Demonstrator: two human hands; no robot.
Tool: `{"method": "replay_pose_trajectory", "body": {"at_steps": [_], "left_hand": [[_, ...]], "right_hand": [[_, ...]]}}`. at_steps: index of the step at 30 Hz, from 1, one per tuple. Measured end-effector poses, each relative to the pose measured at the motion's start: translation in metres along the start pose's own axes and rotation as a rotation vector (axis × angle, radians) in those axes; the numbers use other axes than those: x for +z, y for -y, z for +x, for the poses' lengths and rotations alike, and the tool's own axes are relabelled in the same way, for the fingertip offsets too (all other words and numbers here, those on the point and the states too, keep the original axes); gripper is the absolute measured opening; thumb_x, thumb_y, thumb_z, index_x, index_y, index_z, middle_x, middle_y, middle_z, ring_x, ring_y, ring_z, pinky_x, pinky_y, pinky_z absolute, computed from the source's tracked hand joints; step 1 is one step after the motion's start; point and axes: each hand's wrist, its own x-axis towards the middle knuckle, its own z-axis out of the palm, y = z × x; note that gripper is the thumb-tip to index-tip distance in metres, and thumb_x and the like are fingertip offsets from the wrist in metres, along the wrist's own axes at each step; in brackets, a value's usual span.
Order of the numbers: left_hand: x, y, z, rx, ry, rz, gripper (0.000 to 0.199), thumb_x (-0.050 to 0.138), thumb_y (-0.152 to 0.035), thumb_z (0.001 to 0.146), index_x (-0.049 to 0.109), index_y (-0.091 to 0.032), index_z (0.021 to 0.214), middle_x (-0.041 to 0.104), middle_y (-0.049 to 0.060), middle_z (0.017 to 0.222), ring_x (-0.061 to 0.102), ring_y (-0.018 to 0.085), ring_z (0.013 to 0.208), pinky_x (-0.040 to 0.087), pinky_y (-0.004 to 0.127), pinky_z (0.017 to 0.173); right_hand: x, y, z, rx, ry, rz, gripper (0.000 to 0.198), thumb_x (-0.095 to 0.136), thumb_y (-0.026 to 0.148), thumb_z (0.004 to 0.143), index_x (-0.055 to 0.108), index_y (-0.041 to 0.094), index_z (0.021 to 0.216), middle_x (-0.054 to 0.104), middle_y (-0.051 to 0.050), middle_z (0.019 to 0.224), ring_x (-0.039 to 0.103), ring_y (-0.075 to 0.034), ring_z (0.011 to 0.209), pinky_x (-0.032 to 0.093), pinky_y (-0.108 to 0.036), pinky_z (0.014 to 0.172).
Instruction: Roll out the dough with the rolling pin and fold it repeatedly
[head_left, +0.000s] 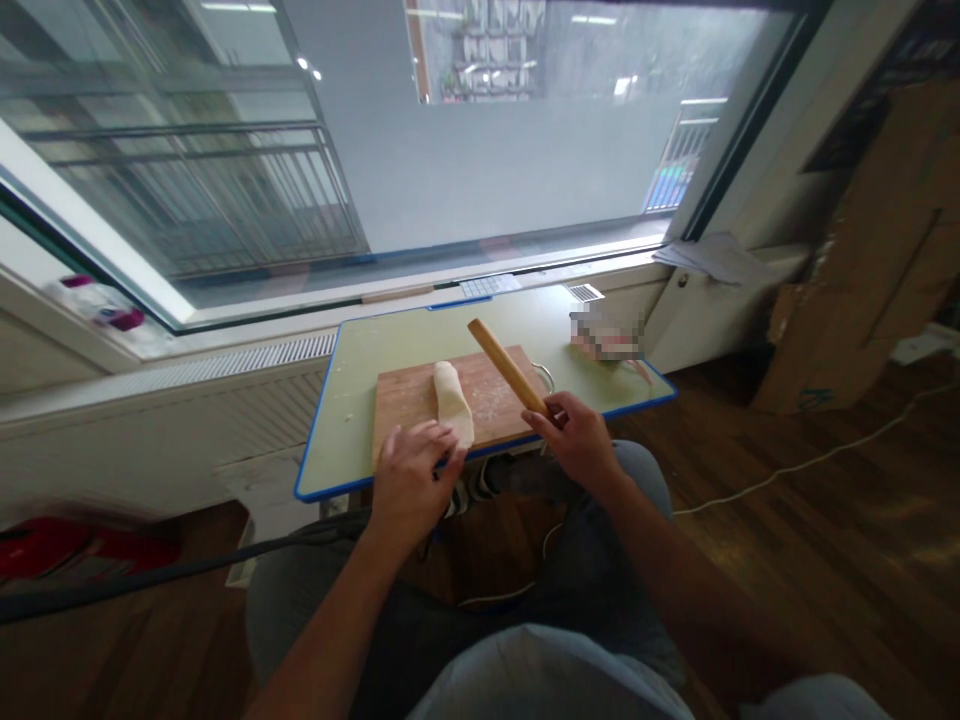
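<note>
A long, flattened strip of dough (pixel 451 392) lies lengthwise on a wooden cutting board (pixel 405 392), its near end at the board's front edge. My left hand (pixel 418 462) is at that near end, with thumb and fingers closed on the dough. Held by one end in my right hand (pixel 576 432) is a wooden rolling pin (pixel 506 365). The pin slants up and to the left over the board's right part, apart from the dough. Flour dusts the board between the dough and the pin.
The board rests on a small pale-green table (pixel 356 400) with a blue rim. A blurred-out package (pixel 606 335) stands at its right back. Behind are a radiator (pixel 277 395) and a large window. A white cable (pixel 787 450) crosses the floor, and cardboard (pixel 862 260) leans at right.
</note>
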Motion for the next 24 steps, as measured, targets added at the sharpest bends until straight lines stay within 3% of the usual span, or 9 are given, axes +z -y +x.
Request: {"method": "replay_pose_trajectory", "body": {"at_steps": [2,4,7,10,15,17,20,24], "left_hand": [[-0.009,0.007,0.024,-0.026,-0.03,-0.011,0.03,0.052,-0.034,0.107,0.079,-0.027,0.116,0.081,0.007,0.128,0.069,0.026,0.127,0.047,0.048,0.12],[-0.016,0.014,0.053,-0.04,-0.014,0.058,0.038,0.048,-0.022,0.103,0.077,-0.025,0.128,0.077,0.008,0.137,0.066,0.026,0.132,0.048,0.046,0.119],[-0.019,0.025,0.094,-0.068,0.155,0.207,0.051,0.049,-0.019,0.1,0.071,-0.032,0.144,0.062,0.007,0.161,0.055,0.032,0.146,0.041,0.056,0.122],[-0.016,0.035,0.122,0.037,0.359,0.262,0.059,0.05,-0.015,0.095,0.069,-0.038,0.146,0.049,0.004,0.173,0.043,0.032,0.157,0.032,0.062,0.127],[-0.018,0.047,0.153,0.195,0.525,0.238,0.05,0.063,-0.019,0.082,0.079,-0.038,0.125,0.062,0.0,0.161,0.048,0.028,0.152,0.029,0.053,0.13],[-0.024,0.051,0.16,0.13,0.53,0.248,0.043,0.069,-0.031,0.078,0.08,-0.034,0.119,0.074,0.004,0.143,0.06,0.03,0.138,0.038,0.048,0.122],[-0.031,0.052,0.159,-0.099,0.472,0.202,0.044,0.071,-0.054,0.078,0.08,-0.028,0.112,0.082,0.008,0.112,0.073,0.03,0.107,0.053,0.038,0.096],[-0.031,0.04,0.129,-0.393,0.36,0.126,0.045,0.067,-0.062,0.083,0.078,-0.024,0.105,0.082,0.013,0.104,0.076,0.032,0.095,0.053,0.036,0.078]], "right_hand": [[0.001,0.002,0.003,0.012,0.013,-0.046,0.035,0.072,0.06,0.09,0.07,0.025,0.092,0.072,-0.001,0.074,0.065,-0.02,0.068,0.041,-0.029,0.063],[0.002,0.004,0.004,0.021,0.021,-0.088,0.033,0.072,0.059,0.09,0.07,0.026,0.091,0.072,-0.001,0.075,0.065,-0.02,0.069,0.04,-0.03,0.064],[0.001,0.006,0.004,0.024,0.049,-0.105,0.033,0.071,0.058,0.091,0.07,0.026,0.09,0.071,-0.001,0.076,0.064,-0.02,0.071,0.039,-0.03,0.066],[-0.001,0.005,0.004,0.021,0.073,-0.069,0.033,0.072,0.058,0.091,0.069,0.025,0.089,0.071,0.0,0.075,0.064,-0.02,0.07,0.039,-0.029,0.066],[-0.004,0.001,0.003,0.018,0.076,0.01,0.035,0.072,0.059,0.091,0.067,0.025,0.087,0.068,0.002,0.071,0.062,-0.018,0.067,0.039,-0.029,0.063],[-0.004,0.0,0.003,0.022,0.075,0.024,0.036,0.071,0.06,0.091,0.067,0.025,0.087,0.068,0.002,0.071,0.062,-0.018,0.066,0.039,-0.029,0.062],[-0.003,0.0,0.002,0.031,0.071,0.031,0.037,0.072,0.061,0.091,0.068,0.025,0.087,0.068,0.001,0.071,0.062,-0.018,0.067,0.039,-0.029,0.062],[-0.002,-0.002,0.001,0.023,0.07,0.045,0.037,0.071,0.062,0.092,0.07,0.025,0.089,0.069,0.0,0.073,0.062,-0.019,0.068,0.041,-0.029,0.063]]}}
